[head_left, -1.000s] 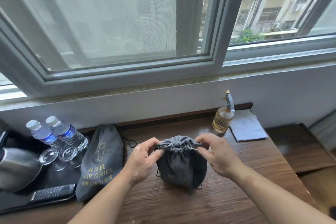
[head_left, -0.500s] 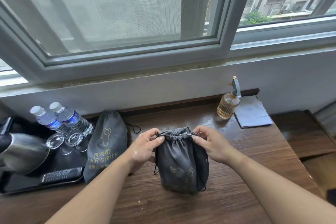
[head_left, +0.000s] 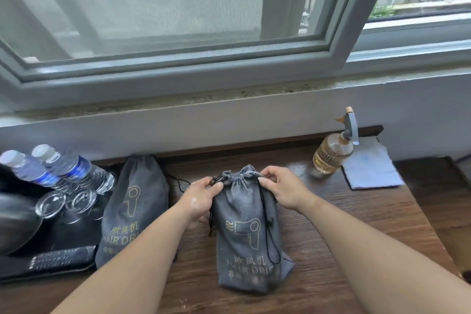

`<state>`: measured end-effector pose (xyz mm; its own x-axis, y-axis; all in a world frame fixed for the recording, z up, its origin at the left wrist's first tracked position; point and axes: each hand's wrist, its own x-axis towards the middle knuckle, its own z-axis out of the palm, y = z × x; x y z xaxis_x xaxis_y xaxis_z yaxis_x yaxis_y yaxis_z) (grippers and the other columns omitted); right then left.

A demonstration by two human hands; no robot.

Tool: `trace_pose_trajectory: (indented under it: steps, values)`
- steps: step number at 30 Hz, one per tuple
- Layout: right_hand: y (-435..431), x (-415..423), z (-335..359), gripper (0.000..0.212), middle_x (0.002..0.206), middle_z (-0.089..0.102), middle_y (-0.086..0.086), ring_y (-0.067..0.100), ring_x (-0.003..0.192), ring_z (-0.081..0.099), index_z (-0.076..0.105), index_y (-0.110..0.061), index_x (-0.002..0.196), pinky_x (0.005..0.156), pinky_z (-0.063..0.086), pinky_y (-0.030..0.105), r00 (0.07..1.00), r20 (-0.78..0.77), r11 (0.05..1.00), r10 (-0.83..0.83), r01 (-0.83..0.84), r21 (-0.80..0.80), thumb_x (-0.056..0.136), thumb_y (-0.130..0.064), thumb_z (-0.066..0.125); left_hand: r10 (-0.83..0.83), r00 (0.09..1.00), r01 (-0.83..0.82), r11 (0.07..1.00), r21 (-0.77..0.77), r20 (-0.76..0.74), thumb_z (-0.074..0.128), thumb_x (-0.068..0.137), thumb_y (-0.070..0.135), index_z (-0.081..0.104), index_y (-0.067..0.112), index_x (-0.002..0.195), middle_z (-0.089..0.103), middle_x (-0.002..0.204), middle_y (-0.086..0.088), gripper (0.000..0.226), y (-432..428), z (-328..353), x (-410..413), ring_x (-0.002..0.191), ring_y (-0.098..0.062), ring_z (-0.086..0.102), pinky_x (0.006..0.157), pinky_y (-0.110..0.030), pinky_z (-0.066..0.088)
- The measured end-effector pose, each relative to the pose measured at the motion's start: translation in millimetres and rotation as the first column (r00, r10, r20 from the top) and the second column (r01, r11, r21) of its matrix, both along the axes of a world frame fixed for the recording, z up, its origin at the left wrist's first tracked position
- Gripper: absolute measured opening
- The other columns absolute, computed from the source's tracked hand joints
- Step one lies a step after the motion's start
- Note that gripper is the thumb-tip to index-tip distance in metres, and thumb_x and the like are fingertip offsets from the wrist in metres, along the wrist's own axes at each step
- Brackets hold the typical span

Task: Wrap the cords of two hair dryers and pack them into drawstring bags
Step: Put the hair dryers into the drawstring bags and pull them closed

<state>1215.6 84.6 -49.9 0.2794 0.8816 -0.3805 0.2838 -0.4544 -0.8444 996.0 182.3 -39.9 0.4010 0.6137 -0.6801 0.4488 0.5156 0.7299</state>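
Head view: a wooden table point(head_left: 356, 237) ran back to a white wall under a window and ended at its right edge beside a lower wooden ledge. A black tray point(head_left: 15, 273) with water bottles point(head_left: 71, 171) filled the left side. A spray bottle point(head_left: 331, 153) and a folded cloth point(head_left: 369, 168) sat at the back right. Bare wood lay open between them and the middle.

A grey drawstring bag point(head_left: 248, 237) sat at the table's centre, its long axis running front to back, its gathered neck pointing at the window. The left hand point(head_left: 204, 196) and right hand point(head_left: 283, 188) each pinched that neck with curled fingers, one on either side. A second bag point(head_left: 135, 201) lay just left, packed.

A second earlier the held bag stood squat and upright; now it stretched long toward the person, printed side up.
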Motion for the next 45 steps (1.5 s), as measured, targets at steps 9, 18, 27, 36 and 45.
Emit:
trace_pose_trajectory:
  steps: [9,18,27,36,45]
  values:
    - [31,12,-41,0.018,0.095,0.075,-0.002,0.000,0.080,0.065,0.073,-0.011,0.108,0.066,0.044,0.004,0.999,0.029,0.998,-0.033,0.035,-0.049,0.100,-0.021,0.061,0.171,0.985,-0.171,0.980,-0.101,-0.002,0.055,0.103,0.040,0.068,0.023,0.120,0.076,0.118,-0.004,0.027,20,-44,10,0.108,-0.028,0.068,0.095,-0.051,0.051]
    - [-39,-3,-39,0.057,0.122,0.071,0.000,0.022,0.115,0.066,0.059,-0.027,0.129,0.097,0.055,0.040,0.928,-0.371,0.984,-0.005,-0.062,-0.169,0.072,-0.025,0.069,0.118,0.992,-0.105,0.967,-0.230,0.042,0.081,0.071,0.049,0.060,0.027,0.128,0.068,0.131,0.000,0.065,-42,-51,-44,0.124,-0.024,0.061,0.105,-0.054,0.049]
    - [-119,-40,-47,0.067,0.124,0.069,-0.006,0.003,0.112,0.067,0.046,-0.016,0.145,0.091,0.052,0.016,0.954,-0.295,0.995,-0.049,0.020,-0.101,0.087,-0.013,0.078,0.168,0.986,-0.166,0.980,-0.112,0.006,0.093,0.070,0.036,0.065,0.009,0.118,0.080,0.104,-0.010,0.061,-116,-74,-57,0.100,-0.027,0.077,0.096,-0.051,0.058]
    - [-131,-68,-50,0.080,0.140,0.058,-0.023,0.000,0.132,0.053,0.034,-0.039,0.152,0.117,0.040,0.039,0.983,-0.181,0.999,0.014,-0.023,-0.048,0.086,-0.026,0.077,0.237,0.971,-0.238,0.970,-0.043,-0.023,0.072,0.094,0.017,0.067,0.011,0.114,0.081,0.100,-0.004,0.022,-127,-62,-61,0.088,-0.017,0.077,0.077,-0.044,0.062]
    - [-81,-95,-44,0.069,0.137,0.063,-0.015,0.005,0.130,0.056,0.039,-0.028,0.152,0.115,0.042,0.042,0.975,-0.221,0.999,0.026,-0.031,-0.016,0.092,-0.015,0.071,0.386,0.915,-0.348,0.904,-0.249,0.121,0.058,0.100,0.005,0.046,0.038,0.142,0.076,0.116,0.013,0.055,-99,-49,-98,0.106,-0.014,0.070,0.077,-0.047,0.056]
